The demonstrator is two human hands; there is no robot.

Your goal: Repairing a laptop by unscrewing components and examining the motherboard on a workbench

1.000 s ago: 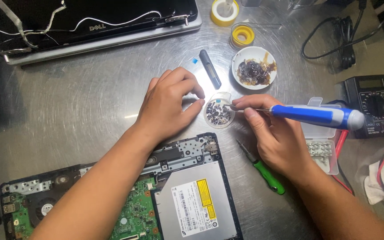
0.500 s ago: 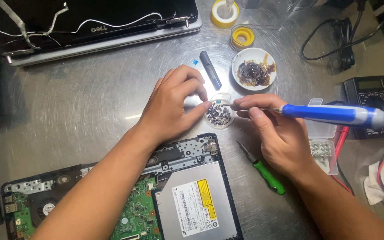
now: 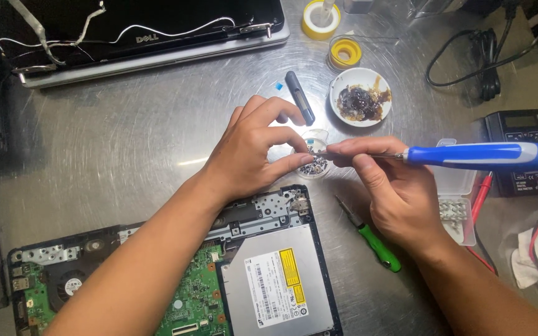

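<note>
- Looking down at the brushed metal workbench (image 3: pixel 113 143), we could not make out single pieces in the small clear round dish of screws (image 3: pixel 314 163); our own fingers covered most of it.
- We could not tell whether our left hand (image 3: pixel 253 152) pinched a screw: thumb and forefinger were curled close together over the dish, and the fingertips hid whatever lay between them.
- Our right hand (image 3: pixel 393 186) was closed around the metal shaft of the blue-and-white-handled screwdriver (image 3: pixel 477 155), which lay level, its tip reaching to the dish and lost behind the left fingertips.
- The dish sat between our two hands, just above the top edge of the opened laptop base with its green circuit board (image 3: pixel 194 298) and silver optical drive (image 3: pixel 278 286).
- The laptop base was cut off at the bottom edge, and our forearms crossed part of it.
- A green-handled screwdriver (image 3: pixel 375 242) lay just beside our right hand.
- A clear plastic parts box (image 3: pixel 459 205) lay partly under the blue handle.
- Near the dish, farther up, stood a white bowl of dark paste (image 3: pixel 361 96) and a dark pen-shaped tool (image 3: pixel 300 98).
</note>
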